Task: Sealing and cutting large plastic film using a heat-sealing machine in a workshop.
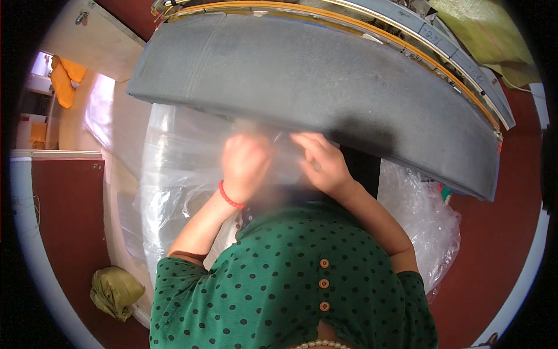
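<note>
A long grey padded cushion (325, 75) curves across the upper half of the view. Below its front edge hangs a sheet of clear plastic film (174, 168). My left hand (245, 163), with a red bead bracelet at the wrist, is closed on the film just under the cushion's edge and looks blurred. My right hand (323, 163) pinches the same film close beside it, right of the left hand. Both hands sit nearly together at the cushion's lower edge.
More crumpled clear plastic (424, 215) lies at the right on the dark red floor (500, 232). A stuffed olive-green sack (116, 291) sits at lower left. Stacked grey and yellow-edged panels (453, 64) lie behind the cushion. A doorway with orange cloth (65, 78) is at far left.
</note>
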Tool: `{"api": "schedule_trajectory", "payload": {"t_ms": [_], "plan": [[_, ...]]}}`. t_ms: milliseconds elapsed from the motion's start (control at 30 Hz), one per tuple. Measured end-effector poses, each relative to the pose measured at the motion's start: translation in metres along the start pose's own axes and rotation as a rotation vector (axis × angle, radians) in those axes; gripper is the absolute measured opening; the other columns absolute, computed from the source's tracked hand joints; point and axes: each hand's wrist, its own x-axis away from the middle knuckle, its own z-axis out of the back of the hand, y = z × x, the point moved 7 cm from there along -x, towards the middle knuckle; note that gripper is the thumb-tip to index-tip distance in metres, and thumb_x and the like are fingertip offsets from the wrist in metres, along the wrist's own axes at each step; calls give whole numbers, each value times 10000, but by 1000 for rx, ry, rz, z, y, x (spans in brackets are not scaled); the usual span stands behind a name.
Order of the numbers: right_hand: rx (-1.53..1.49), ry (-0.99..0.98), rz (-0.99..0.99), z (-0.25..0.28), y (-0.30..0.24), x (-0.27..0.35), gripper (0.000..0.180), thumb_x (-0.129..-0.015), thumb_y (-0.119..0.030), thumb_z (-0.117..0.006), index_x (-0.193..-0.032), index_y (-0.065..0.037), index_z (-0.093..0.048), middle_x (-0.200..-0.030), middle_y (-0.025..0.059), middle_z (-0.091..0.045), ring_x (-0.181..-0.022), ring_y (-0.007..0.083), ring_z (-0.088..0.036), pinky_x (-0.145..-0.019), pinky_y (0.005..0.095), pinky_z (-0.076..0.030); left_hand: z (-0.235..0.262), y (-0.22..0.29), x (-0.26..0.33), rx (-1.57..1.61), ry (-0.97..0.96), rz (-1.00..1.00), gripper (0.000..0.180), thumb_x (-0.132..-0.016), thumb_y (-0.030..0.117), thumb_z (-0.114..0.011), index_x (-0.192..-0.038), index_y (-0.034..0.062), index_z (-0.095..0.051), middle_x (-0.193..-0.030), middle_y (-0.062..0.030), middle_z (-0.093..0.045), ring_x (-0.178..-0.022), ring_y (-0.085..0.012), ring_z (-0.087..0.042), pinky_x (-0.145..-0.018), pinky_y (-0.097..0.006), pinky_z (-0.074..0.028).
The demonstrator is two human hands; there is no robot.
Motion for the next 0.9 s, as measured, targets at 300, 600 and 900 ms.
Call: {"api": "schedule_trajectory", "payload": {"t_ms": [300,600,900], "plan": [[-4,-607,-181,-51,62,19,202,-754,-164,-589,-929,-63,-583,-661,115,-554,-569,193,-523,-539,300,-415,16,-5,0,-126,123,-60,266,-529,-30,-690,-653,67,-476,-694,-46,-520,-630,-211,-494,-547,-302,-369],[180,-342,-431,-8,125,56,429,-643,-325,-694,-949,-72,-530,-822,114,-606,-751,266,-593,-654,359,-457,55,-40,-11,-65,236,137,196,-665,-81,-615,-702,37,-463,-800,-87,-549,-716,-196,-515,-649,-305,-425],[355,-177,-484,85,137,130,295,-646,-257,-716,-772,-51,-547,-660,77,-568,-562,219,-547,-523,300,-433,103,-112,-26,627,724,545,77,-842,43,-506,-869,92,-454,-764,8,-519,-525,-24,-388,-432,-166,-295]]}}
